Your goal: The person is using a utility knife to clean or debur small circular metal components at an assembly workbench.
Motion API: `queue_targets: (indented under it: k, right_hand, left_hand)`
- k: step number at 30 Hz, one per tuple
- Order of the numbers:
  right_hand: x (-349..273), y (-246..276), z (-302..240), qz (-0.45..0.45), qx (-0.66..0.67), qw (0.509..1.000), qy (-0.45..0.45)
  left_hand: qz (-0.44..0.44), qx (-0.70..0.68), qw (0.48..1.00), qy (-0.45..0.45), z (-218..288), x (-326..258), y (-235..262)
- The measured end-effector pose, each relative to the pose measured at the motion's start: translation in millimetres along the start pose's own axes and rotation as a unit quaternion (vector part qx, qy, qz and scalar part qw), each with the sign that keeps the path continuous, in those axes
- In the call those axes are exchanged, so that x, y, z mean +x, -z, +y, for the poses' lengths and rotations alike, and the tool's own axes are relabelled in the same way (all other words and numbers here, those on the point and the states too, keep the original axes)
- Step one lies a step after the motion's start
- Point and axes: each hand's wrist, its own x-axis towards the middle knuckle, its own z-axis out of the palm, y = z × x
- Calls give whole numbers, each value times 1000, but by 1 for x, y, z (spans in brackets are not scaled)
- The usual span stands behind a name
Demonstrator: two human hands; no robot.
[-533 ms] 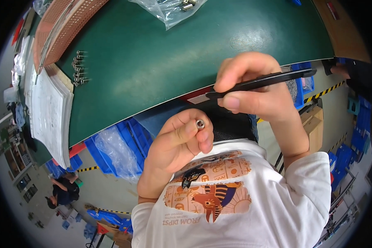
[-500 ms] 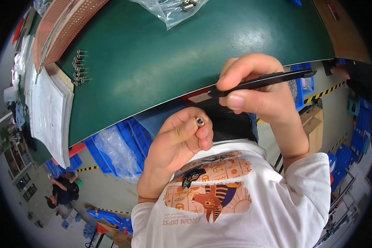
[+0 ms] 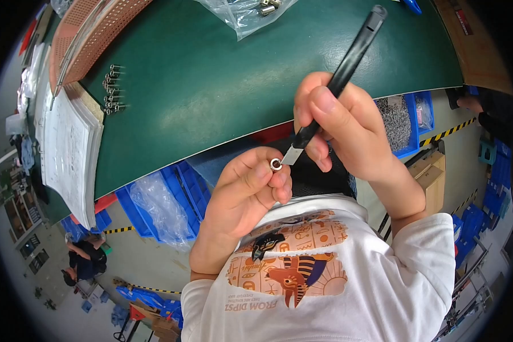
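Between the thumb and fingers of my left hand (image 3: 246, 185) is a small metal sleeve (image 3: 276, 165), its round open end facing up. My right hand (image 3: 345, 122) grips a black utility knife (image 3: 347, 65), tilted with its back end up and to the right. The knife's short blade (image 3: 291, 155) points down at the sleeve, its tip at or very near the rim; whether they touch I cannot tell. Both hands are in front of my body, just off the near edge of the green table (image 3: 211, 85).
Several small metal pins or screws (image 3: 113, 91) stand at the table's left, near a stack of papers (image 3: 68, 154) and a pink perforated basket (image 3: 91, 40). A plastic bag with metal parts (image 3: 248, 14) lies at the far side. Blue bins (image 3: 402, 125) sit below the table edge.
My right hand has turned the knife from nearly level to steeply slanted and brought its blade down to the metal sleeve. My left hand has barely moved.
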Motion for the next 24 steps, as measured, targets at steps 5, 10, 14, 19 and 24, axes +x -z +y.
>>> queue_targets:
  k: [5,10,14,19,24]
  right_hand:
    - [3,-4,-2,1,-41,997,-62]
    - [6,-4,-5,-16,-57,989,-134]
    - [8,-4,-4,-49,-38,985,-158]
    - [12,-3,0,-90,-20,981,-171]
    - [14,-7,-1,-124,-20,982,-145]
  left_hand:
    - [-3,39,999,25,0,-1,-1]
    - [-32,66,994,85,4,1,0]
    - [-38,44,990,132,2,2,1]
    - [-54,23,987,152,-2,2,-1]
    - [-53,-7,985,165,-4,1,1]
